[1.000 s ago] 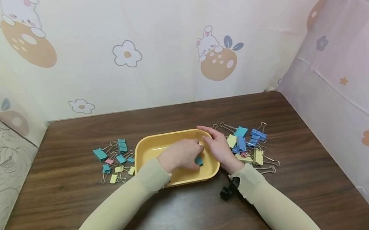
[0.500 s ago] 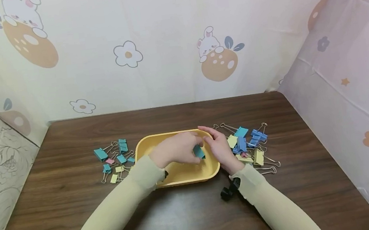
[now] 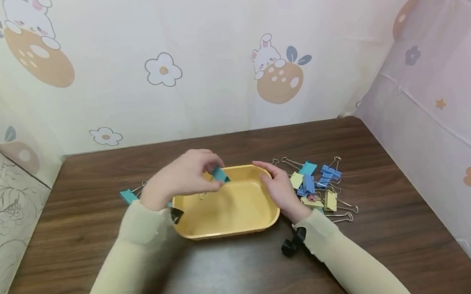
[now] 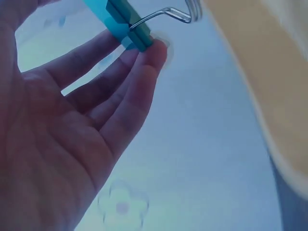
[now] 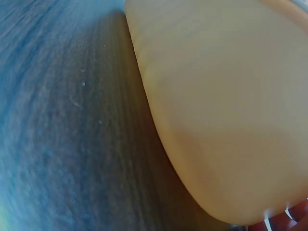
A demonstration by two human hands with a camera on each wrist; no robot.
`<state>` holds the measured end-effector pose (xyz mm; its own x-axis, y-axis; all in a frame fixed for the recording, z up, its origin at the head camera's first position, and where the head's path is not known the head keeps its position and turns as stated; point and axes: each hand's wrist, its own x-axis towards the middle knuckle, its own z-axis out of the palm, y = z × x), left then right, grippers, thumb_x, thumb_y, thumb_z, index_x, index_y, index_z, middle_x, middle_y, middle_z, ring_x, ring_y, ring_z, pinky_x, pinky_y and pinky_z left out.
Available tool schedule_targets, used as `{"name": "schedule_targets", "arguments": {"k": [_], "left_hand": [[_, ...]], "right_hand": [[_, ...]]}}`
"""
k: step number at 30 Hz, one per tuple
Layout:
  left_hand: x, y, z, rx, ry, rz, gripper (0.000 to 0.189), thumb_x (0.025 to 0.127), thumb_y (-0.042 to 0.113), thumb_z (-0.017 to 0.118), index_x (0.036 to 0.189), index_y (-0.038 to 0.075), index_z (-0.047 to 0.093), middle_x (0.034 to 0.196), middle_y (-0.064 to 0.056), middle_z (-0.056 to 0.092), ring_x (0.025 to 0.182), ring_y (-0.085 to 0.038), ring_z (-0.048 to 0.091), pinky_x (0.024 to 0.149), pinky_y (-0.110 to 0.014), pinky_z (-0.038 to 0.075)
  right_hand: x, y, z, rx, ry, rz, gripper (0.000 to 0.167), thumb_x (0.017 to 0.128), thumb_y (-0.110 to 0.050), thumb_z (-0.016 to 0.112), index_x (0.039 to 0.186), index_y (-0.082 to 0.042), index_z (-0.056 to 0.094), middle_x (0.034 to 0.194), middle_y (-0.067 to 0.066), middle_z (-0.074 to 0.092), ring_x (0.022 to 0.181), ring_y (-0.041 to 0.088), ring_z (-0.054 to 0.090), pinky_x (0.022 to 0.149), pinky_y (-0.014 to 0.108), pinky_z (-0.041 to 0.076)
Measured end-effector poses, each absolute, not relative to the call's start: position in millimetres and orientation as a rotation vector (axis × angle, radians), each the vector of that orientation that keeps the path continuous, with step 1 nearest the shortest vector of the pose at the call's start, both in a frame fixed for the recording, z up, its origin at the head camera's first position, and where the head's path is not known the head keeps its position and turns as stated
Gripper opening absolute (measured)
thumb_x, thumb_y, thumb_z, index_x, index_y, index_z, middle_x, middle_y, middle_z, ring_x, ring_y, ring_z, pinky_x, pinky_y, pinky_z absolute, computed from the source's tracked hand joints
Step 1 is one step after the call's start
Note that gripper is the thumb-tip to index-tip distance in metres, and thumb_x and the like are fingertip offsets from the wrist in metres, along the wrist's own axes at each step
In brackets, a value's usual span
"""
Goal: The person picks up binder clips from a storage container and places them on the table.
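Note:
My left hand (image 3: 183, 176) pinches a teal binder clip (image 3: 220, 174) between thumb and fingertips, above the back left part of a yellow plastic tray (image 3: 226, 215). Up close in the left wrist view, the clip (image 4: 120, 24) has a wire handle sticking out, and the tray's rim shows at right. With my right hand (image 3: 283, 190) I hold the tray's right end, thumb at the rim and fingers along the outside. In the right wrist view the tray's outer wall (image 5: 216, 106) fills much of the picture, and a bit of finger (image 5: 291, 219) shows in the bottom corner.
Right of the tray lies a pile of blue, yellow, teal and pink binder clips (image 3: 308, 184). Another teal clip (image 3: 128, 197) lies left of the tray, with the left arm hiding others there. The dark wooden table (image 3: 234, 276) meets a patterned cloth wall (image 3: 212, 105) behind.
My left hand has lifted the teal binder clip from inside the tray and carried it left and up, over the tray's back left part. The right hand stays on the tray's right end.

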<state>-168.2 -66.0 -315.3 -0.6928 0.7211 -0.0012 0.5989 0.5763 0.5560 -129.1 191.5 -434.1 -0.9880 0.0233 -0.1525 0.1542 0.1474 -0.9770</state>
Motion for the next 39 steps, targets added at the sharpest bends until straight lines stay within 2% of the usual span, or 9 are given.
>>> {"name": "schedule_targets", "arguments": {"k": [8,15,20,26,35,39], "left_hand": [[-175.3,-130.1,-306.5,0.801,2.72,0.769,0.034,0.081,0.028,0.075,0.109,0.01,0.069,0.095,0.0,0.066,0.084,-0.016,0.063,0.076,-0.035,0.052],[-188.3,-158.9,-327.9,0.6,2.776,0.668,0.034,0.083,0.031,0.071,0.109,0.009,0.069,0.089,-0.003,0.066,0.078,-0.02,0.059,0.072,-0.039,0.049],[-196.0,-159.5,-353.0,0.443,2.82,0.627,0.037,0.083,0.034,0.07,0.111,0.01,0.067,0.092,-0.006,0.067,0.074,-0.023,0.06,0.067,-0.04,0.049],[-205.3,-149.6,-375.5,0.361,2.862,0.585,0.047,0.084,0.037,0.069,0.116,0.002,0.063,0.098,-0.013,0.067,0.076,-0.026,0.061,0.065,-0.04,0.051],[-212.2,-138.9,-389.2,0.356,2.84,0.525,0.049,0.089,0.037,0.067,0.119,-0.001,0.061,0.11,-0.02,0.063,0.094,-0.036,0.06,0.076,-0.05,0.052],[-213.1,-138.1,-392.5,0.351,2.835,0.522,0.049,0.09,0.035,0.067,0.121,-0.002,0.061,0.113,-0.022,0.062,0.097,-0.038,0.06,0.078,-0.052,0.051]], "right_hand": [[-128.7,191.1,-433.5,0.186,2.308,-1.953,0.038,0.104,-0.01,0.047,0.14,-0.018,0.057,0.144,0.005,0.05,0.122,0.024,0.056,0.1,0.043,0.047],[-126.5,191.2,-430.9,0.208,2.311,-1.946,0.039,0.103,-0.009,0.047,0.139,-0.018,0.058,0.144,0.004,0.051,0.122,0.023,0.056,0.101,0.042,0.046],[-126.9,190.9,-430.2,0.198,2.321,-1.939,0.039,0.104,-0.009,0.046,0.14,-0.017,0.057,0.144,0.004,0.051,0.123,0.023,0.055,0.101,0.042,0.046],[-127.5,191.6,-430.0,0.195,2.314,-1.944,0.039,0.104,-0.008,0.046,0.14,-0.016,0.057,0.144,0.005,0.051,0.123,0.024,0.055,0.102,0.042,0.045],[-128.4,192.2,-429.8,0.208,2.297,-1.949,0.039,0.104,-0.008,0.046,0.14,-0.018,0.057,0.144,0.004,0.051,0.124,0.024,0.055,0.102,0.042,0.046],[-128.4,192.2,-429.2,0.208,2.293,-1.946,0.039,0.104,-0.007,0.046,0.14,-0.018,0.057,0.144,0.004,0.051,0.124,0.024,0.055,0.102,0.042,0.046]]}}
